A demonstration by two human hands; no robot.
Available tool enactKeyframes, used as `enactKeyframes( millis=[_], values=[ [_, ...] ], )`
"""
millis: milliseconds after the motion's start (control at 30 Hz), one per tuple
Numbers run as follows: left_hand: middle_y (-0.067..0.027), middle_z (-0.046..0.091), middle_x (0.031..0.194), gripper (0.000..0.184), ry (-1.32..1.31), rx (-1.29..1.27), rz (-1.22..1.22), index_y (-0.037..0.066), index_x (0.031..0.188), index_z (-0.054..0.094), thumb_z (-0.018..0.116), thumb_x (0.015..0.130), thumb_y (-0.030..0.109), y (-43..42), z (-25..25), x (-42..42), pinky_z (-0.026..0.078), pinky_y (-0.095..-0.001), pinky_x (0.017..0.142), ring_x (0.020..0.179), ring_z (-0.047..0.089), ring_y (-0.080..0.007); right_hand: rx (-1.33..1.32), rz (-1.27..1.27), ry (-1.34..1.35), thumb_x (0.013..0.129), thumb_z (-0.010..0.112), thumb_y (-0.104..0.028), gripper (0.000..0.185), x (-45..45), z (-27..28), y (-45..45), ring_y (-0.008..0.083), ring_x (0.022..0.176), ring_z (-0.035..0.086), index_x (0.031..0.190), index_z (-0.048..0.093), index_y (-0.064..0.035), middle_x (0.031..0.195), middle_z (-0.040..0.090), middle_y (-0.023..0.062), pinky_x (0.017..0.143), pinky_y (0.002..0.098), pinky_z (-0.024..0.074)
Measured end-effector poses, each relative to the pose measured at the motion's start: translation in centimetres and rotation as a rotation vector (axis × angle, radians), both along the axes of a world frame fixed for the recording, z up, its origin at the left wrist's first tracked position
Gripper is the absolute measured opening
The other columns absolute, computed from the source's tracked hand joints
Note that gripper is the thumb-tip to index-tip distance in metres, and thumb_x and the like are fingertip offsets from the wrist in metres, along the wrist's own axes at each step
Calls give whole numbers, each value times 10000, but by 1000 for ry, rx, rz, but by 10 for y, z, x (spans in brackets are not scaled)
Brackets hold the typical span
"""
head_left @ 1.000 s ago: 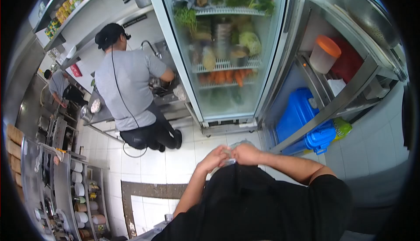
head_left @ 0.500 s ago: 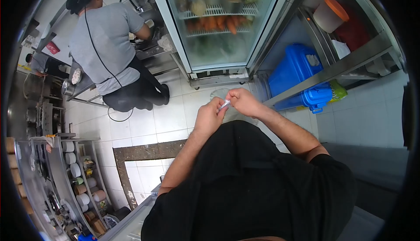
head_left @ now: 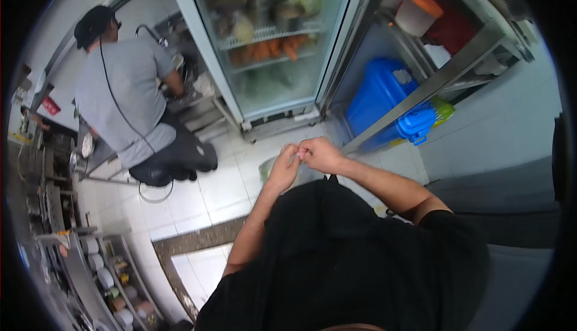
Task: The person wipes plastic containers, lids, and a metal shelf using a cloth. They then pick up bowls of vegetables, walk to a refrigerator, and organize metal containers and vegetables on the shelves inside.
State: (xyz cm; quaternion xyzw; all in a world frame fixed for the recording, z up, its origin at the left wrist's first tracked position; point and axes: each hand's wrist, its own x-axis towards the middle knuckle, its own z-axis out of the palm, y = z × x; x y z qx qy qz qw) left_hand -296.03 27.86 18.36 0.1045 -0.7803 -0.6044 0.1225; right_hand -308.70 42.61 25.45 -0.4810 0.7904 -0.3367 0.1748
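Note:
My left hand [head_left: 283,170] and my right hand [head_left: 323,155] meet in front of my body, fingertips pinched together. Between them is a small whitish twist [head_left: 299,155], which looks like the gathered top of a plastic bag. Below and behind the hands, part of a see-through, greenish plastic bag [head_left: 265,169] shows; the hands and my dark clothing hide most of it, and its contents cannot be made out.
A glass-door fridge [head_left: 276,88] with carrots and other vegetables stands ahead. Right of it are a blue lidded bin [head_left: 381,94] and a metal rack [head_left: 442,72] bearing an orange-lidded tub [head_left: 419,11]. A co-worker [head_left: 123,85] stands at a sink on the left, near shelves of containers [head_left: 114,283].
The view has tilted and shifted, so the fridge and co-worker sit further left. Both hands stay pinched together and are closer to each other, covering more of the whitish twist.

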Motion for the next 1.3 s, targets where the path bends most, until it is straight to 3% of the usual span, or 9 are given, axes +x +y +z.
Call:
enactKeyframes(
  millis=[67,200,300,433,500,700,833,1133,1300],
  values=[
    [-30,605,989,321,-115,342,-104,80,1116,577,381,1126,333,-5,-16,-12,450,-315,896,922,565,-137,153,-96,-534,922,605,-44,102,-8,8,-15,183,749,712,963,671,20,816,728,116,708,373,581],
    [-7,531,776,313,-255,561,-48,75,995,572,350,1095,271,3,-62,-12,404,-287,563,631,479,-119,248,525,-450,975,644,-126,286,-45,44,-13,243,1084,700,1231,648,0,1183,718,171,967,398,548],
    [18,420,666,285,-358,952,188,107,874,493,366,1080,258,13,-55,15,333,-297,498,545,382,-112,-56,118,284,1002,632,-255,462,-152,88,-14,297,1287,608,1403,580,-31,1411,617,165,1093,404,475],
    [25,352,598,282,-479,1019,347,130,834,451,379,1071,266,19,-78,37,282,-305,462,486,322,-111,-550,-646,399,915,696,-381,631,-330,202,-32,382,1261,574,1375,556,27,1353,574,272,1060,457,468],
    [26,348,585,293,-458,1022,418,137,829,447,374,1072,284,28,-89,36,274,-305,460,474,316,-112,-761,-667,259,907,693,-584,923,-399,235,-51,414,1428,445,1522,411,43,1525,450,299,1168,455,384],
    [35,361,578,293,-315,1263,671,157,836,452,354,1074,298,94,-104,33,291,-316,485,463,305,-117,-748,-536,33,942,534,-745,1017,-431,274,-76,386,1420,461,1512,406,88,1528,457,302,1154,456,375],
    [29,376,586,268,-378,1169,707,158,861,471,372,1068,297,145,-97,12,315,-316,483,463,327,-117,-806,-694,379,982,607,-501,594,-470,258,-93,437,1179,625,1205,682,44,1205,672,288,995,490,497],
    [13,459,674,187,-277,551,402,133,945,546,451,1042,263,220,-116,-55,431,-319,626,602,452,-141,-887,-757,394,960,644,-530,661,-346,259,-21,472,1189,581,1279,609,48,1241,605,300,991,515,471],
    [13,453,674,185,-256,327,118,134,941,546,448,1041,255,225,-99,-73,421,-320,632,611,445,-140,-1217,-493,524,808,829,-245,712,-255,207,27,385,1171,549,1371,518,63,1250,537,228,996,462,457]
  ],
)
